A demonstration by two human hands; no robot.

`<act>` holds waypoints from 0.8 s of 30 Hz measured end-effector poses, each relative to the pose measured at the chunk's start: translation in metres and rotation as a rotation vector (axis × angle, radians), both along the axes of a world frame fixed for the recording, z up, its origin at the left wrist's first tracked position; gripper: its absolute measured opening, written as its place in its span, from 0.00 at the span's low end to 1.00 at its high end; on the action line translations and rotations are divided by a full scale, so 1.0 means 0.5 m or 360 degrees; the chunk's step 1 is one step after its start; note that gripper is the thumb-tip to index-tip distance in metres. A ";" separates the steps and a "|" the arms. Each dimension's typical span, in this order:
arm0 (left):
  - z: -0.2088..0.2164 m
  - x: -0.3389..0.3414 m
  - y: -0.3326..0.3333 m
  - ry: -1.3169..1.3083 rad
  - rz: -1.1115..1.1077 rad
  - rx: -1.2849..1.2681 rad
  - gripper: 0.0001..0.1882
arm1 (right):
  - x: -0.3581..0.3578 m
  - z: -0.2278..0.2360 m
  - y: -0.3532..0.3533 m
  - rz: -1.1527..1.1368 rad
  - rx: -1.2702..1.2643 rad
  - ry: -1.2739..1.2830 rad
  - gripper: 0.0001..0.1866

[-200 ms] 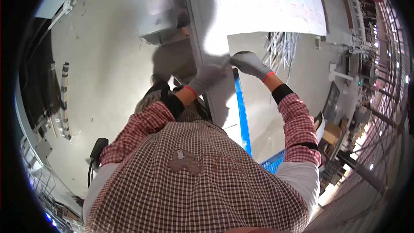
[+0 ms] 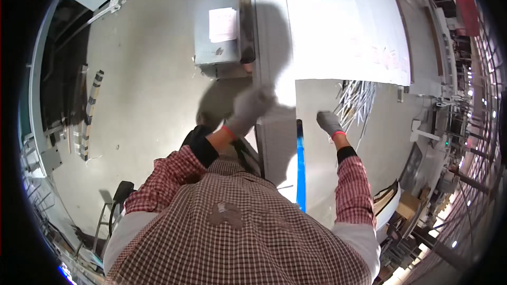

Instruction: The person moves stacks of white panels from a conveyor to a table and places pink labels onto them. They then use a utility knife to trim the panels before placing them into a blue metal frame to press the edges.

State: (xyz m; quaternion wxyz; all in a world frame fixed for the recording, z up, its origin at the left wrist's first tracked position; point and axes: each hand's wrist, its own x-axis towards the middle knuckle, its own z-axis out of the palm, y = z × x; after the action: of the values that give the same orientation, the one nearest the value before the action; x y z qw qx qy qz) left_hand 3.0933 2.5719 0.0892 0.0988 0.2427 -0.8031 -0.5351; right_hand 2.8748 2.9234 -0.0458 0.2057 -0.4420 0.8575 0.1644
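Note:
My left hand (image 2: 253, 108), in a grey glove, is smeared by motion above the long grey ledge (image 2: 279, 150). Its fingers cannot be made out, nor whether anything is in them. Off to the right, my right hand (image 2: 329, 122) wears a matching glove with a red cuff. Its fingers are curled closed, and what they hold, if anything, is hidden. Close beside it hangs a bundle of thin pale strips (image 2: 360, 100), below the edge of a large white sheet (image 2: 338, 26). Whether the hand touches the strips cannot be told.
A blue bar (image 2: 301, 171) runs along the right side of the ledge. Left of the ledge stands a grey metal box (image 2: 203, 37) with a paper (image 2: 222, 25) on it. A black-and-yellow striped post (image 2: 91, 113) is at the far left. Racks line the right.
My hands were close together over the ledge's right edge; they have moved apart. The right hand has gone right toward the strips. The whole view has shifted too.

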 end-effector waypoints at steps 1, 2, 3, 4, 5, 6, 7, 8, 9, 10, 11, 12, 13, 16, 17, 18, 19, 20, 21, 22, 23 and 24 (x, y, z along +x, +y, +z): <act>0.061 0.023 -0.069 -0.0256 0.0214 0.0651 0.24 | 0.056 0.057 -0.174 -0.0264 -0.0083 -0.0279 0.19; -0.013 0.063 -0.106 -0.0096 0.0480 -0.0090 0.28 | 0.124 0.179 -0.381 -0.0456 -0.0141 -0.0475 0.17; -0.123 0.086 -0.059 -0.0313 0.0238 -0.0365 0.32 | 0.183 0.200 -0.405 -0.0434 -0.0116 -0.0489 0.17; -0.196 0.078 -0.029 -0.0508 -0.0007 -0.0647 0.37 | 0.200 0.208 -0.434 -0.0182 -0.0166 -0.0310 0.12; -0.139 0.055 0.015 -0.0608 -0.0094 -0.0246 0.39 | 0.172 0.212 -0.418 -0.0036 -0.0207 -0.0086 0.09; -0.063 0.096 0.060 -0.0741 -0.0158 0.0135 0.42 | 0.169 0.239 -0.382 -0.0149 0.0161 -0.0439 0.10; -0.139 0.174 0.133 -0.0198 -0.0350 -0.0262 0.44 | 0.192 0.278 -0.349 -0.0180 0.0540 -0.0813 0.11; -0.226 0.218 0.196 0.0355 -0.0549 -0.0645 0.47 | 0.206 0.270 -0.299 -0.0057 0.0851 -0.1178 0.11; -0.211 0.211 0.186 0.0367 -0.0560 -0.0636 0.47 | 0.205 0.268 -0.255 -0.0368 0.0597 -0.1260 0.10; -0.162 0.202 0.154 0.0026 -0.0509 -0.0112 0.49 | 0.205 0.260 -0.238 -0.0660 0.0339 -0.1335 0.09; -0.099 0.194 0.126 -0.0315 -0.0456 0.0420 0.51 | 0.194 0.243 -0.248 -0.0260 -0.0120 -0.0649 0.07; -0.027 0.156 0.068 -0.0639 -0.0412 0.0485 0.53 | 0.179 0.223 -0.262 0.0142 -0.0540 0.0040 0.07; 0.016 0.119 0.020 -0.0957 -0.0363 0.0537 0.55 | 0.162 0.206 -0.279 0.0076 -0.0649 0.0073 0.05; -0.049 0.089 0.045 -0.0827 -0.0182 0.0368 0.53 | 0.147 0.110 -0.304 0.0532 -0.0665 0.0049 0.04; -0.129 0.104 0.058 -0.0643 -0.0115 0.0278 0.50 | 0.153 0.091 -0.318 0.0575 -0.0677 0.0023 0.04; -0.122 0.105 0.061 -0.0654 -0.0115 0.0284 0.50 | 0.159 0.076 -0.311 0.0486 -0.0680 0.0016 0.04; -0.115 0.104 0.066 -0.0415 -0.0079 0.0626 0.51 | 0.161 0.063 -0.302 0.0393 -0.0680 0.0010 0.03; -0.108 0.103 0.070 -0.0172 -0.0043 0.0965 0.52 | 0.158 0.052 -0.293 0.0383 -0.0671 0.0000 0.03; -0.109 0.108 0.071 -0.0185 -0.0037 0.0973 0.52 | 0.157 0.048 -0.291 0.0402 -0.0747 -0.0020 0.03; -0.114 0.108 0.069 -0.0168 -0.0053 0.1021 0.51 | 0.155 0.058 -0.301 0.0426 -0.0823 -0.0040 0.03; -0.120 0.107 0.069 -0.0153 -0.0074 0.1070 0.49 | 0.153 0.074 -0.300 0.0498 -0.0902 -0.0044 0.04; -0.133 0.108 0.067 -0.0160 -0.0071 0.1079 0.49 | 0.151 0.082 -0.296 0.0495 -0.0895 -0.0053 0.04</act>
State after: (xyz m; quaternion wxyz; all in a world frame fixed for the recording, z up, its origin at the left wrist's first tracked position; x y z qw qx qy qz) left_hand 3.1471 2.6054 0.0226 -0.0391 0.2702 -0.5887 -0.7609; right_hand 2.9501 2.7756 -0.0047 0.0619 -0.6100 0.7879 -0.0569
